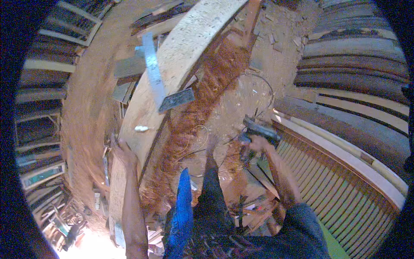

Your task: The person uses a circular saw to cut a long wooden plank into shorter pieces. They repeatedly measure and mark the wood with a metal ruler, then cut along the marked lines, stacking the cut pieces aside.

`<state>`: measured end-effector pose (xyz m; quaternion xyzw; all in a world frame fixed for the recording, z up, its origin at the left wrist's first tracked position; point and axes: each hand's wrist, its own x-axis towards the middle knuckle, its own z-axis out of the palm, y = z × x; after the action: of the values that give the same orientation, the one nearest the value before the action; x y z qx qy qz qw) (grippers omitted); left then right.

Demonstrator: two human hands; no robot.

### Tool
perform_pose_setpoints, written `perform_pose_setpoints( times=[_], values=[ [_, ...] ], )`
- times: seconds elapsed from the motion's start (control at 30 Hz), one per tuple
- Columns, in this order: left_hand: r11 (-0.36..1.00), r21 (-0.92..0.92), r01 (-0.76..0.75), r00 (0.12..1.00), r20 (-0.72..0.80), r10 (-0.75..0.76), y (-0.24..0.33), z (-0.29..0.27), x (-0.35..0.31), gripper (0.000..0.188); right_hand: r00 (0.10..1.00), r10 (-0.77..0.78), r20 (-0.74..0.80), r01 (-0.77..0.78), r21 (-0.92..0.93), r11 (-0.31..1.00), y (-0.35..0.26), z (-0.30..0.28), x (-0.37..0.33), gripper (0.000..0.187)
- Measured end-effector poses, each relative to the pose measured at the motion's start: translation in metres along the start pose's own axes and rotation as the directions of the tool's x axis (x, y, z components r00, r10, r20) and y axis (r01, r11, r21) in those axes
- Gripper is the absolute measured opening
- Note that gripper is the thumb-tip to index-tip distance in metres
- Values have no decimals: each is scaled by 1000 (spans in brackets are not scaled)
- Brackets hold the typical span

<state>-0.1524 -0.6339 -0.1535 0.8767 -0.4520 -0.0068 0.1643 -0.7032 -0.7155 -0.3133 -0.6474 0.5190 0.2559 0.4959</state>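
A long, pale wooden plank runs from the near left to the far middle. My left hand lies on its near part, fingers stretched toward the left edge. In my right hand, off to the right of the plank, is a dark power tool, gripped by its handle; its exact kind is unclear. Across the plank lies a carpenter's square with a bluish metal blade and a dark stock. A small white object rests on the plank near my left hand.
Reddish shavings cover the ground along the plank. A thin cable loops beyond the tool. A slatted wooden panel leans at the right, below stacked boards. Frames stand at the left. A blue woven strip hangs before me.
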Motion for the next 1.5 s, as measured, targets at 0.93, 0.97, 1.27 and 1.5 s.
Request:
perform_pose_setpoints(
  times=[0.93,0.97,1.27,1.5],
  values=[
    [926,358,-119,993,20,120,-33,-30,-4,56,932,260,-252,-215,194,957,15,145,346,54],
    [791,468,-395,916,135,377,-35,-34,-4,56,934,260,-244,-212,205,955,12,154,353,53],
    [892,372,-256,967,94,238,-29,-4,-9,53,951,227,-209,-162,288,944,6,196,374,46],
    [939,300,-168,986,68,155,-19,15,-8,51,972,145,-183,-67,376,924,19,230,324,40]
  ],
)
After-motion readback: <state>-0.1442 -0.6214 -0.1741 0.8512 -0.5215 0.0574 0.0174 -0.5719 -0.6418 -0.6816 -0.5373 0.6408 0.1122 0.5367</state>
